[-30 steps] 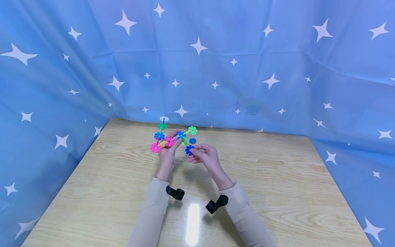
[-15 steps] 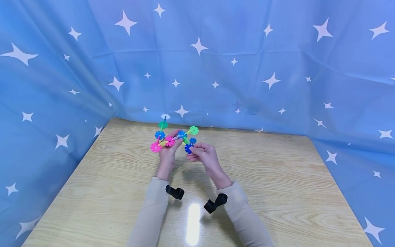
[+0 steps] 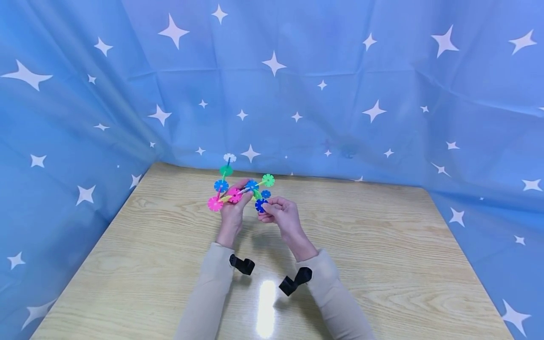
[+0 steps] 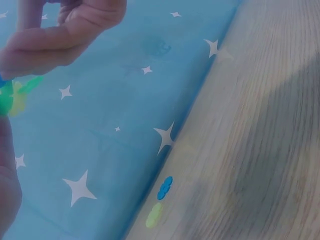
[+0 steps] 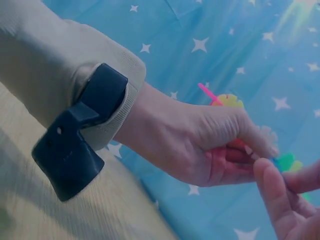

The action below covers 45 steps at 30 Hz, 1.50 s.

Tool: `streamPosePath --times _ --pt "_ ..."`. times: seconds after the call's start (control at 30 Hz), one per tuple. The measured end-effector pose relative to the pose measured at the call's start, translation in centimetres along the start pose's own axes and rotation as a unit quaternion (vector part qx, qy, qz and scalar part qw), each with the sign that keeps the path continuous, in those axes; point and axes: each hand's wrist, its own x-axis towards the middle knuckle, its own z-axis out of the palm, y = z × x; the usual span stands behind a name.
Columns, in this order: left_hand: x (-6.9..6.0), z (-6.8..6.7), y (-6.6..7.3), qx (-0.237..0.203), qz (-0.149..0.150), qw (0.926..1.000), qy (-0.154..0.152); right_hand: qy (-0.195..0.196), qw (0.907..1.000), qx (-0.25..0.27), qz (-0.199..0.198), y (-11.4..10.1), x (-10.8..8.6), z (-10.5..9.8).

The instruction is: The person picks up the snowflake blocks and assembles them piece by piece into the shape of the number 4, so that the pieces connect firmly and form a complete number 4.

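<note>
In the head view my left hand (image 3: 233, 215) grips a chain of joined plastic snowflake discs. A pink disc (image 3: 215, 203) sits at its near left bend, and a white disc (image 3: 230, 157) tops the left branch. Farther right, a light green disc (image 3: 268, 180) sticks out beyond my left fingers. My right hand (image 3: 285, 216) pinches a dark blue disc (image 3: 261, 205) between thumb and fingers, close to the chain's right side. Whether that disc touches the chain cannot be told. In the right wrist view fingers hide most of the pieces between both hands.
A smaller blue disc (image 3: 265, 193) lies on the wooden table (image 3: 361, 245). In the left wrist view a pale green disc (image 4: 154, 215) lies beside it, near the table's back edge. A star-patterned blue curtain (image 3: 297, 94) stands behind and at both sides.
The chain in my left hand has shifted slightly right, and its white-tipped branch has risen. My right forearm has moved a little left, still with the dark blue disc pinched.
</note>
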Motion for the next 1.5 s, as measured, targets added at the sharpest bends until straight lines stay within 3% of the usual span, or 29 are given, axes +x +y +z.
streamPosePath --times 0.13,0.43,0.7,0.87,1.03,1.23,1.5 --pt "-0.1 0.0 -0.1 -0.008 -0.001 1.0 -0.002 0.006 1.0 0.004 0.001 0.2 0.0 0.1" --pt "-0.1 0.3 -0.1 -0.055 0.041 0.9976 -0.01 0.018 0.9997 0.014 -0.001 0.1 -0.1 0.5" --pt "0.1 0.4 -0.3 -0.094 0.056 0.9939 -0.014 0.016 0.9998 0.011 -0.01 0.2 -0.1 0.9" --pt "0.4 0.6 0.1 -0.11 0.036 0.993 -0.023 -0.007 0.9984 -0.019 -0.053 0.8 0.1 0.5" --pt "0.6 0.7 0.1 -0.07 -0.01 0.997 -0.032 -0.004 0.9932 -0.029 -0.113 1.6 0.2 -0.1" --pt "0.5 1.0 -0.2 -0.027 -0.064 0.997 -0.033 0.011 0.9898 -0.017 -0.141 2.4 0.3 -0.4" --pt "0.3 1.1 -0.8 -0.029 -0.05 0.9982 -0.017 0.03 0.9893 -0.032 -0.139 3.1 0.8 -0.7"
